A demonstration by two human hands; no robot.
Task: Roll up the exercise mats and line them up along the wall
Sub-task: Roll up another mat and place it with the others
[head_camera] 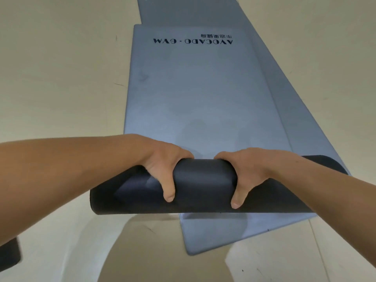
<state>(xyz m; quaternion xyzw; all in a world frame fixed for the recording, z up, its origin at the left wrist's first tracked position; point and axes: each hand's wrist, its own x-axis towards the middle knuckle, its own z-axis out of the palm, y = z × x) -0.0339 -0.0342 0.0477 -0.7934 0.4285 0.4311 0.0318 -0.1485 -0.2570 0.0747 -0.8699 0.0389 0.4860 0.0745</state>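
Observation:
A blue-grey exercise mat (195,94) with dark upside-down lettering lies flat on the floor and stretches away from me. Its near end is rolled into a dark roll (203,186) lying across the view. My left hand (162,169) and my right hand (242,176) both grip the top of this roll side by side near its middle, fingers curled over the far side and thumbs on the near side. A second blue-grey mat (223,231) lies flat underneath, sticking out at an angle to the right and toward me.
A pale cream floor (61,78) surrounds the mats. Another mat end (183,9) shows at the top of the view. A dark object (10,253) sits at the lower left edge. My shadow falls on the floor below the roll.

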